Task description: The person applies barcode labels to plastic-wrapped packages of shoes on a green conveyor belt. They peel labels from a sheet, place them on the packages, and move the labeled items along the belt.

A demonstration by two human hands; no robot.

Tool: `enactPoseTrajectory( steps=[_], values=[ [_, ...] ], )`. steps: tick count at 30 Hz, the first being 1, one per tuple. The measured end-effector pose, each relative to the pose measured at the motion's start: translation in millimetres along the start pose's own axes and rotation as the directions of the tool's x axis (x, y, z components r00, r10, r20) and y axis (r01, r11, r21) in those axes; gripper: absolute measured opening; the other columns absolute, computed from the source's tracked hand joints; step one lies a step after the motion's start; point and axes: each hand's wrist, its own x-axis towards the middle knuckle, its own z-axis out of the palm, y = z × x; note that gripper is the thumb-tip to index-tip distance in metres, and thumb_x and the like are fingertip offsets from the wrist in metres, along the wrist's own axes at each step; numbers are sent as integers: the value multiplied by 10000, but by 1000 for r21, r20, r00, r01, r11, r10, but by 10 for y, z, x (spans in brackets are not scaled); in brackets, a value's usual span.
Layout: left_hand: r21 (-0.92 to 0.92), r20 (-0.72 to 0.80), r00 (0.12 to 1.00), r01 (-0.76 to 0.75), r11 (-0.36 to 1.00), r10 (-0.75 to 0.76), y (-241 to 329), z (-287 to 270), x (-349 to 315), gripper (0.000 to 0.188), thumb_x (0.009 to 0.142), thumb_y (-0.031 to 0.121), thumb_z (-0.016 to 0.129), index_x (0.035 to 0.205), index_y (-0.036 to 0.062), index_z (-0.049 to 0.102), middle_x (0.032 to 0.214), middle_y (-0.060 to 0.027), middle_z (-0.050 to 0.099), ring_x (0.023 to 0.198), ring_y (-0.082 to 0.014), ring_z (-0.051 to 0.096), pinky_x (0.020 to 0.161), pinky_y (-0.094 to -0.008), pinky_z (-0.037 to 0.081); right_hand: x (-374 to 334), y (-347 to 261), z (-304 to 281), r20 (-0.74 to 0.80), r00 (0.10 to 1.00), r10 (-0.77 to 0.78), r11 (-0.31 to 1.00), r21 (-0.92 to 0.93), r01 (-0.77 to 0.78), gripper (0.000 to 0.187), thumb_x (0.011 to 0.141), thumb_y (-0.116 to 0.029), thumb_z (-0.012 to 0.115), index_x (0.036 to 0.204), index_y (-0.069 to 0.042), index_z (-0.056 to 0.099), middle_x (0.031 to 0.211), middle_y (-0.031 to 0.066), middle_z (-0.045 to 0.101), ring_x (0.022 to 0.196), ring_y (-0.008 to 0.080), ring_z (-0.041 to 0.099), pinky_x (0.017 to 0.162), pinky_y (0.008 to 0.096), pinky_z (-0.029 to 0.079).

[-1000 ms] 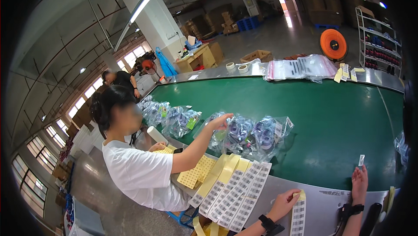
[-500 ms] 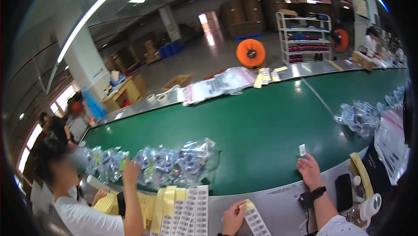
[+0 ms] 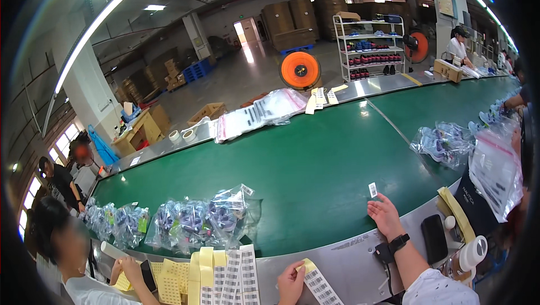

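Note:
My left hand (image 3: pixel 291 283), low in the middle, pinches a strip of white barcode labels (image 3: pixel 322 287) with a yellow backing at its top end. My right hand (image 3: pixel 385 216) is over the near edge of the green conveyor belt (image 3: pixel 304 164), palm partly up and fingers bent. At its fingertips is one small white barcode label (image 3: pixel 372 190), standing up. Left of my left hand, more barcode label strips (image 3: pixel 241 277) lie over the metal edge. Clear bags of bluish shoes (image 3: pixel 188 220) sit on the belt at the left.
A co-worker (image 3: pixel 62 243) sits at the left, hands at yellow sticker sheets (image 3: pixel 169 282). At the right are bagged shoes (image 3: pixel 441 143), flat plastic bags (image 3: pixel 495 164), a black phone (image 3: pixel 433 237) and a white-lidded bottle (image 3: pixel 472 253). Along the far edge lie plastic bags (image 3: pixel 261 115) and tape rolls (image 3: pixel 188 135).
The view has shifted, so the scene sits further left. The co-worker's raised hand has come down from the bagged shoes to the yellow sheets. Both my hands keep their holds.

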Motion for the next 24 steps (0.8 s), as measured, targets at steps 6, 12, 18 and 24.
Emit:
enactPoseTrajectory(
  steps=[6,12,18,24],
  values=[
    [26,11,1000,10,1000,-10,13,0,2,177,896,51,588,1047,-22,642,824,-23,645,727,-45,557,640,-186,437,46,-5,-60,7,1000,-8,1000,0,8,477,875,-29,525,1319,-26,352,1030,192,567,948,261,564,861,382,485],
    [-23,-5,1000,5,1000,-5,82,88,5,179,894,44,587,1050,-27,640,801,-17,628,695,-38,532,617,-184,416,24,-26,-20,-14,1000,-12,1000,2,12,488,875,-26,522,1327,-17,340,1017,187,564,950,262,562,861,382,485],
    [-8,5,1000,6,1000,-6,-58,45,18,180,892,40,587,1051,-27,638,786,-8,618,687,-36,525,610,-181,411,29,-22,-40,7,1000,-23,1000,9,23,490,876,-24,518,1329,-5,331,1016,188,563,939,263,567,858,385,491],
    [-37,1,1000,2,999,-2,-97,67,33,178,894,42,588,1050,-29,636,804,-12,622,695,-37,530,614,-179,412,41,-16,-70,-3,1000,-27,1000,5,27,487,876,-23,518,1326,-5,334,1015,188,568,925,259,573,850,382,495]
  ],
)
